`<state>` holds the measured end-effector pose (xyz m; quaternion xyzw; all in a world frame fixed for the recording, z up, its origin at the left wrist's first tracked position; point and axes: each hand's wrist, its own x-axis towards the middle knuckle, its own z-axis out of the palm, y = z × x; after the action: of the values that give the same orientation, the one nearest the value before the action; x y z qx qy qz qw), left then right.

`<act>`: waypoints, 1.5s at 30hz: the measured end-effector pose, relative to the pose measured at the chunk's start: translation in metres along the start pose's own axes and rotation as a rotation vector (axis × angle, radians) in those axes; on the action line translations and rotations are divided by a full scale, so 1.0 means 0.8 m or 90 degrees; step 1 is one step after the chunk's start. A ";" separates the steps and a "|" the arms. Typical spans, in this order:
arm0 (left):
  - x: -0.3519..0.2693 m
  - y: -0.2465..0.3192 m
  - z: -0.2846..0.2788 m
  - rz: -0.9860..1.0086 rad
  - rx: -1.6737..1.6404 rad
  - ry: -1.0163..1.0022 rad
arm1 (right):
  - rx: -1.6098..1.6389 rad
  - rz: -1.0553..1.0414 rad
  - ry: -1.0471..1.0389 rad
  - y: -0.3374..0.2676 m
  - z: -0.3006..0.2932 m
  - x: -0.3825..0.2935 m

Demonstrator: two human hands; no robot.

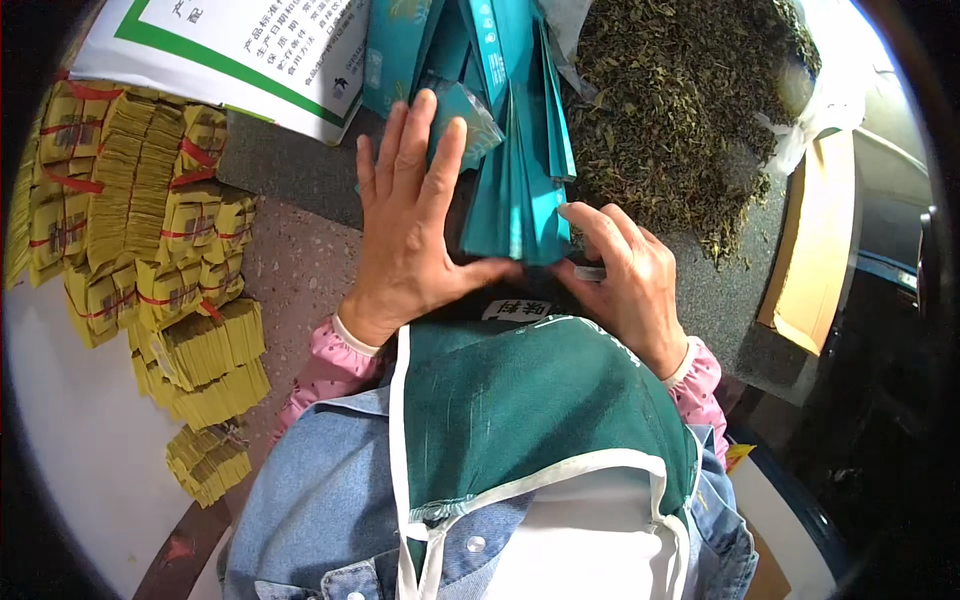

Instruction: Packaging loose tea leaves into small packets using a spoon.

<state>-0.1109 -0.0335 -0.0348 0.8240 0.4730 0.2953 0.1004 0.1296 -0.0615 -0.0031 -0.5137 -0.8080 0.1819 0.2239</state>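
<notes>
Several flat teal packets (517, 202) stand fanned out in front of me, their near ends between my hands. My left hand (412, 217) lies spread at their left, fingers apart, palm down, with its thumb reaching to the near edge of the packets. A teal packet with a clear film edge (469, 124) lies just beyond its fingertips. My right hand (626, 262) is at the near right corner of the packets, index finger at their side and thumb below; a small whitish piece (590, 274) shows by the thumb. Whether these fingers pinch a packet is unclear.
A heap of dried, crumbled leaves (667, 112) lies at the back right beside clear plastic. Yellow paper bundles (135, 172), many tied with red bands, are stacked at the left. A printed white and green bag (225, 52) lies at the back left; a cardboard strip (810, 247) stands at the right.
</notes>
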 end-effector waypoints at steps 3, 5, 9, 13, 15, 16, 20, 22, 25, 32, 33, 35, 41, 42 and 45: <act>0.012 -0.009 0.004 0.004 0.008 0.027 | -0.014 0.024 0.007 0.000 0.001 0.002; 0.015 -0.014 0.007 0.009 0.043 0.048 | -0.019 0.016 0.034 0.002 0.003 0.005; 0.015 -0.014 0.005 0.016 0.044 0.059 | -0.043 0.000 0.085 0.008 0.006 0.005; 0.012 -0.018 0.003 0.052 0.048 0.066 | -0.007 0.030 0.138 0.005 0.000 0.006; 0.008 -0.019 -0.003 0.045 0.068 0.080 | 0.005 0.050 0.152 -0.003 -0.007 0.018; 0.005 -0.022 -0.006 0.051 0.053 0.093 | 0.006 0.050 0.154 -0.004 -0.006 0.023; -0.002 -0.038 -0.010 0.061 0.014 0.149 | -0.033 0.018 0.178 -0.002 0.002 0.040; -0.004 -0.044 -0.011 0.076 0.028 0.189 | -0.040 0.037 0.183 -0.004 0.003 0.043; -0.017 -0.049 -0.007 0.034 0.008 0.201 | -0.052 0.044 0.188 0.001 0.007 0.042; -0.028 -0.069 -0.033 0.032 0.038 0.150 | 0.002 0.124 0.257 -0.007 -0.003 0.044; -0.030 -0.074 -0.038 0.029 0.040 0.152 | 0.029 0.120 0.294 -0.008 -0.003 0.045; -0.037 -0.084 -0.049 0.064 0.101 0.127 | 0.084 0.191 0.274 -0.015 -0.011 0.043; -0.045 -0.076 -0.074 0.073 0.163 0.036 | 0.164 0.230 0.307 -0.020 -0.034 0.030; -0.049 -0.077 -0.076 0.070 0.164 0.035 | 0.160 0.235 0.315 -0.021 -0.037 0.028; -0.058 -0.079 -0.076 0.100 0.165 -0.015 | 0.163 0.254 0.325 -0.024 -0.045 0.022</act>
<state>-0.2095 -0.0458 -0.0320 0.8681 0.4397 0.2290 -0.0243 0.1284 -0.0508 0.0398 -0.6585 -0.5801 0.1879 0.4411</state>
